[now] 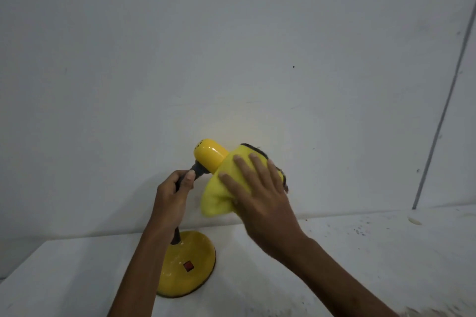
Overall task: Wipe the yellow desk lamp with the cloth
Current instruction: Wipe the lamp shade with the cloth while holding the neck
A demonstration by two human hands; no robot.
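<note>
- The lamp (209, 156) is standing on the white surface (334, 252) by the wall, its round base (189, 264) nearest the camera.
- The left hand (172, 194) is gripping the dark neck, its grip clamped just under the head.
- The right hand (260, 189) is pressing the cloth (223, 192) over the shade, fingers spread flat, its grip apart.

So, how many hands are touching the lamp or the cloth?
2. The left hand grips the lamp's dark neck; the right hand presses the yellow cloth on the shade.
</note>
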